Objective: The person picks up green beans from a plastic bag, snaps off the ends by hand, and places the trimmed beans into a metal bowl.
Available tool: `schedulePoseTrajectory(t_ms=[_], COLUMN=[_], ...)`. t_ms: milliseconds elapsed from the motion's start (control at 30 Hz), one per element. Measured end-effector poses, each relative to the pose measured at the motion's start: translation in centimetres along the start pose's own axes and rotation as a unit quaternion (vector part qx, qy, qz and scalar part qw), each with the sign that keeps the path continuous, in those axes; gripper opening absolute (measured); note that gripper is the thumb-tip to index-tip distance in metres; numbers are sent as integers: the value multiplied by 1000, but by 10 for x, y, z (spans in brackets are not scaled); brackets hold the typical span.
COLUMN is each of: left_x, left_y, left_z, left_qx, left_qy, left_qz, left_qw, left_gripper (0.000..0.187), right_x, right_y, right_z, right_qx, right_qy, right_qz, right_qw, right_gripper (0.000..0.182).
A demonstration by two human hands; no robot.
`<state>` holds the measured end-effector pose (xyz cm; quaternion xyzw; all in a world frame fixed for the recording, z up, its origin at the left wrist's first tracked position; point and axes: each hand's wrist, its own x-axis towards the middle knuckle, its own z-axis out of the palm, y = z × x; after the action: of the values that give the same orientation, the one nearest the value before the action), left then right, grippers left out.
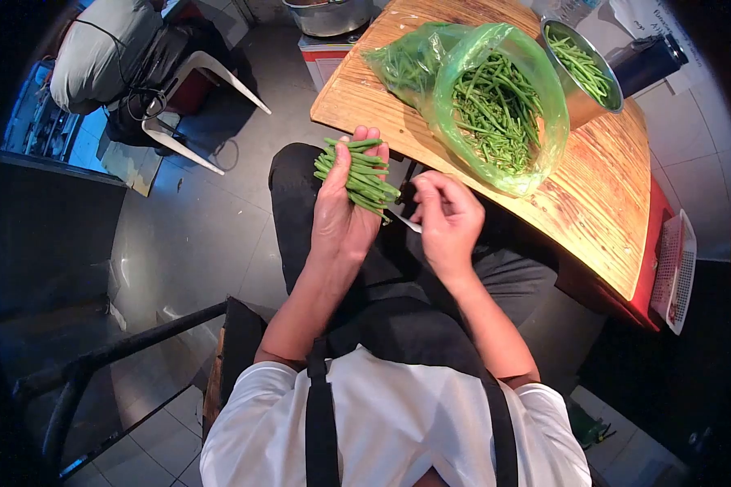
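The table [601, 203], a wooden top with a red edge, served as landmark. The person sat at its near-left edge, in a white shirt and dark apron, with both hands held over the lap just off that edge.

On the table lay a green bag [495, 97], mouth open toward the person and full of beans. At the table's far right corner stood a steel bowl [581, 77] with more beans in it, and just beyond it a dark flask [650, 61]. A paper [666, 36] lay beyond the flask; its writing was too small to read. No brand or label was legible anywhere. Off the table's right side hung a white basket [676, 272]. Well to the left of the table stood a white chair [195, 105] with a bundle on it.

The left hand [341, 211] was clamped around a bunch [357, 174] of beans, with the ends sticking out past the fingers toward the table. The right hand [447, 219] was closed on a knife [402, 219], of which only a short pale blade showed, its tip at the bunch's lower ends.

Judged step: trimming the ends of the gripped bunch, mid-batch, with much of the bag untrimmed. The next cut would likely call for the ends evened up, the blade set square across them and the left fingers kept clear of it.
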<state>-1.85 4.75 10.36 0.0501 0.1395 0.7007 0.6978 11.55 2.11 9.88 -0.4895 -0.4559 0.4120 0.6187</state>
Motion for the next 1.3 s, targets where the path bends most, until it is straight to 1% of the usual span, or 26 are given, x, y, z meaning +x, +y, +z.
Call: schedulePoseTrajectory(t_ms=[33,67,100,133,167,200,233,267,333,400,467,567,600,667,733,800,867,900,933,1000,1033,1100,1133,1200,1267,1300], left_x=[2,3,4,6,7,7,7,7,7,7,8,9,9,9,12,14,13,13,13,13,12,10,9,9,6,3], left_y=[3,5,7,9,11,12,13,14,13,12,11,9,9,10,9,8,7,6,5,2,1,0,0,2,-2,-4], left_z=[4,5,3,1,0,1,2,4,7,7,3,1,2,3,2,-3,-3,-2,-1,2,4,8,6,5,10,13], left_qx=[1,2,2,21,40,40,29,18,19,20,53,76,82,89,95,93,87,81,81,96,96,123,123,145,149,152], left_qy=[25,52,54,39,23,22,26,29,31,36,8,27,34,36,38,1,0,-5,-7,15,15,19,20,-15,-6,4], left_qz=[5,11,12,18,23,24,14,5,-5,-13,-22,-22,-26,-28,-31,-42,-50,-56,-57,-26,-25,8,7,12,11,10], left_qw=[1000,999,998,999,999,999,999,999,999,999,998,997,996,995,994,995,995,995,995,995,995,992,992,989,989,988], left_gripper=[32,31,31,32,32,32,33,33,33,33,36,39,41,42,43,43,44,44,44,47,47,48,48,49,49,49], right_x=[8,11,20,33,46,63,76,89,108,113,113,97,88,68,44,19,14,17,19,22,22,21,20,18,16,14], right_y=[-4,-14,-23,-36,-54,-55,-58,-58,-55,-56,-58,-65,-64,-57,-47,-39,-32,-26,-20,-13,-14,-16,-16,-16,-13,-10], right_z=[-5,-15,-22,-31,-38,-49,-58,-67,-75,-80,-77,-63,-57,-48,-38,-22,-11,-11,-12,-14,-13,-12,-12,-10,-8,-7], right_qx=[-81,-85,-134,-207,-285,-327,-368,-398,-500,-490,-480,-380,-378,-300,-263,-271,-321,-347,-347,-343,-340,-340,-339,-337,-323,-323], right_qy=[12,12,35,56,65,73,67,36,19,19,14,77,74,16,-124,-170,-169,-165,-163,-163,-170,-181,-192,-198,-156,-155], right_qz=[-93,-80,-147,-211,-255,-321,-301,-280,-283,-295,-305,-311,-311,-342,-360,-318,-309,-321,-321,-334,-327,-337,-344,-348,-344,-344], right_qw=[992,993,979,954,922,886,877,873,818,820,822,868,869,890,887,892,879,866,866,862,865,859,854,852,868,868], right_gripper=[6,6,6,7,9,12,12,13,12,12,11,6,6,7,9,17,23,24,24,19,16,16,15,14,13,13])
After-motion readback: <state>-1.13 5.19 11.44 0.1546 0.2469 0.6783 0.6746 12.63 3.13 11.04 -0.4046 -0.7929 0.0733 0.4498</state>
